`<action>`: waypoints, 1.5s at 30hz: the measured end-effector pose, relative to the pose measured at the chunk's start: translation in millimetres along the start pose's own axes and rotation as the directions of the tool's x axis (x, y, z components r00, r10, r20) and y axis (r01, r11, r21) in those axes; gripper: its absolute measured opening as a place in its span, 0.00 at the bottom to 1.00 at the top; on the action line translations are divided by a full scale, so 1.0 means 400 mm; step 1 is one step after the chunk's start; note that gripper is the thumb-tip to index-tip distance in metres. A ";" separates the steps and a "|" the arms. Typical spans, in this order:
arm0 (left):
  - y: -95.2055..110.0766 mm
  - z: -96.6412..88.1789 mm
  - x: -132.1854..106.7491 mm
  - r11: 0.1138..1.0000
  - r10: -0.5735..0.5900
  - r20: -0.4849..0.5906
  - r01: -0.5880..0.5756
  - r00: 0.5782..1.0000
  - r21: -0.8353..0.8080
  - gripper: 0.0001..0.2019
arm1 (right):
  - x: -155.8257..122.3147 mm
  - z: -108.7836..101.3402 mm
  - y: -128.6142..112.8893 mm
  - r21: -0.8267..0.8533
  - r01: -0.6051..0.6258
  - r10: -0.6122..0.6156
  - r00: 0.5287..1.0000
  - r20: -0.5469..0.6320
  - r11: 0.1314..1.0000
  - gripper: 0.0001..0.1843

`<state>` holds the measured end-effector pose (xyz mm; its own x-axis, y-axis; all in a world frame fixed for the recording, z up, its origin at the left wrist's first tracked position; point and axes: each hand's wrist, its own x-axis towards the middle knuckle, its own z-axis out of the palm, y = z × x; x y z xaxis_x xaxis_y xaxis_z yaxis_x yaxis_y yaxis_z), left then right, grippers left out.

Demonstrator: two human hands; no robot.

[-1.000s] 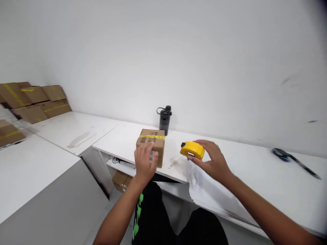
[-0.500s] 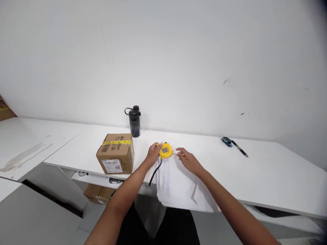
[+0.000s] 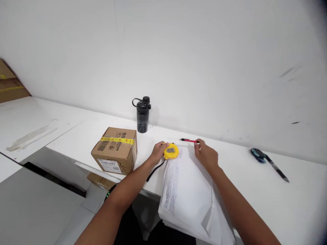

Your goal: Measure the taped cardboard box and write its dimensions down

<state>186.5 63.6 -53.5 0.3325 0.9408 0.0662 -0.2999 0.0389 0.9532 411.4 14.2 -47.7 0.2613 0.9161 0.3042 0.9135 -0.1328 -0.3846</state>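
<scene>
My left hand (image 3: 157,153) is closed on a round yellow tape measure (image 3: 171,151), whose black wrist strap (image 3: 155,171) hangs down toward the table edge. The tape measure is over the top left part of a stack of white paper (image 3: 190,190) with rows of handwriting down its left side. A red and black pen (image 3: 190,140) is pinched in my right hand (image 3: 207,156), its dark end pointing left, above the far end of the paper. The stack sticks out past the front edge of the table.
A taped cardboard box (image 3: 114,149) sits left of my left arm. Behind it a dark bottle (image 3: 142,115) with a loop lid stands near the wall. On the right lie a small dark blue object (image 3: 258,154) and a black marker-like item (image 3: 277,168). Larger boxes (image 3: 12,83) are at far left.
A red and black pen now shows in my right hand, which was without it before. The view has shifted and turned, and my left hand still holds the tape measure.
</scene>
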 end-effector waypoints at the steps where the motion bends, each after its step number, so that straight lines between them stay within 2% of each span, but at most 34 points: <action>1: 0.001 0.003 0.000 1.000 -0.010 0.007 0.010 1.000 0.005 0.21 | -0.015 -0.006 0.009 0.135 -0.052 0.062 0.996 -0.071 0.989 0.22; 3: 0.005 0.008 0.000 0.999 -0.023 0.024 0.023 0.999 0.024 0.20 | -0.049 -0.002 0.004 0.466 -0.086 0.162 0.979 -0.124 0.880 0.26; 4: 0.007 0.010 0.000 0.999 -0.024 0.032 0.023 0.999 0.036 0.20 | -0.064 0.006 -0.008 0.601 -0.083 0.169 0.982 -0.088 0.795 0.28; 6: 0.012 0.012 0.001 0.998 -0.014 0.038 0.011 0.999 0.058 0.20 | -0.085 0.029 -0.039 0.734 -0.101 0.104 0.994 0.041 0.671 0.32; 8: 0.013 0.012 0.004 0.998 0.002 0.038 -0.004 0.999 0.055 0.19 | -0.092 0.051 -0.067 0.765 -0.127 0.049 0.991 0.124 0.632 0.31; 11: 0.009 0.009 0.011 1.000 -0.001 0.067 -0.001 0.998 0.025 0.17 | -0.090 0.066 -0.083 0.731 -0.157 0.099 0.988 0.123 0.664 0.24; 15: 0.003 0.007 0.018 0.999 -0.030 0.126 0.031 0.992 -0.008 0.18 | -0.086 0.065 -0.074 0.688 -0.184 0.177 0.981 0.083 0.702 0.24; 23: 0.004 0.001 0.024 0.991 -0.082 0.158 0.097 0.984 -0.090 0.24 | -0.083 0.067 -0.073 0.683 -0.191 0.177 0.980 0.092 0.705 0.21; 27: -0.003 0.005 0.031 0.990 -0.075 0.091 0.085 0.993 -0.110 0.29 | -0.082 0.067 -0.072 0.690 -0.193 0.165 0.980 0.108 0.698 0.21; 32: -0.004 0.009 0.030 0.995 -0.080 -0.113 0.073 0.990 -0.071 0.33 | -0.083 0.066 -0.070 0.696 -0.202 0.157 0.979 0.129 0.689 0.21; 40: 0.002 0.008 0.024 0.999 -0.029 -0.079 0.032 0.996 0.030 0.24 | -0.089 0.057 -0.075 0.696 -0.217 0.202 0.974 0.104 0.684 0.20; 45: -0.005 0.009 0.029 0.998 -0.064 -0.138 0.065 0.988 0.005 0.27 | -0.090 0.055 -0.077 0.694 -0.212 0.202 0.974 0.097 0.688 0.20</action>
<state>194.2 73.1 -53.8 0.2243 0.9739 -0.0361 -0.2730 0.0984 0.9570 366.9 -6.4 -65.8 0.4090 0.9027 0.1339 0.3566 -0.0230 -0.9340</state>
